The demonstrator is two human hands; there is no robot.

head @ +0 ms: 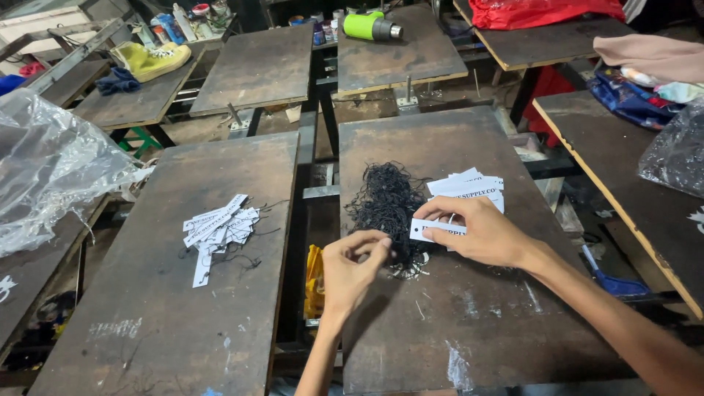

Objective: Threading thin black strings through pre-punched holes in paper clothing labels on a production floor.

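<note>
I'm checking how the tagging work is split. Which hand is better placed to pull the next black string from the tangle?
Probably the left hand: its fingertips pinch at the black strings, while the right hand holds a white tag.

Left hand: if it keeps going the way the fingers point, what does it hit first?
Probably the white paper tag held by the right hand. The left hand points up and right, fingertips nearly at the tag's left end, over the black string pile. Depth is unclear.

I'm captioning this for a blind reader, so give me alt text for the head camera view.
The right hand holds a white paper tag while the left hand pinches at a tangle of black strings on a dark worn board. More tags lie behind; a strung pile sits on the left board.
</note>
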